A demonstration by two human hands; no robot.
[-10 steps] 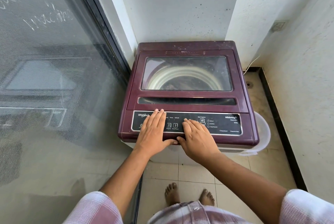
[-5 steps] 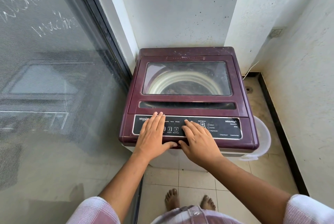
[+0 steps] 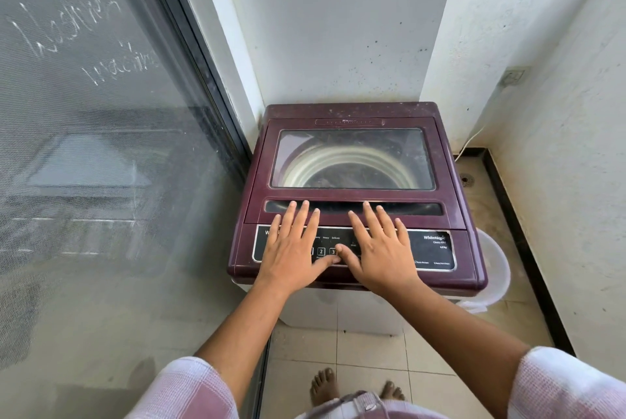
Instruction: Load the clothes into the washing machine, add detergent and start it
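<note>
Head view: left hand [image 3: 293,249] and right hand [image 3: 381,249] flat on the closed washing machine [image 3: 349,110], centre frame.
Both lie wide and empty, palms over the control panel [image 3: 433,249]; leaning weight could press a wrong button.

The lone head view looks forward and steeply down, standing close over the washing machine [image 3: 355,112].

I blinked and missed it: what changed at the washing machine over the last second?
Both hands slid forward, away from the person. The left hand and right hand had their fingers on the control panel; their fingertips now reach the handle recess of the lid. Nothing was gripped or released. The lid stays closed, the hands flat.
</note>
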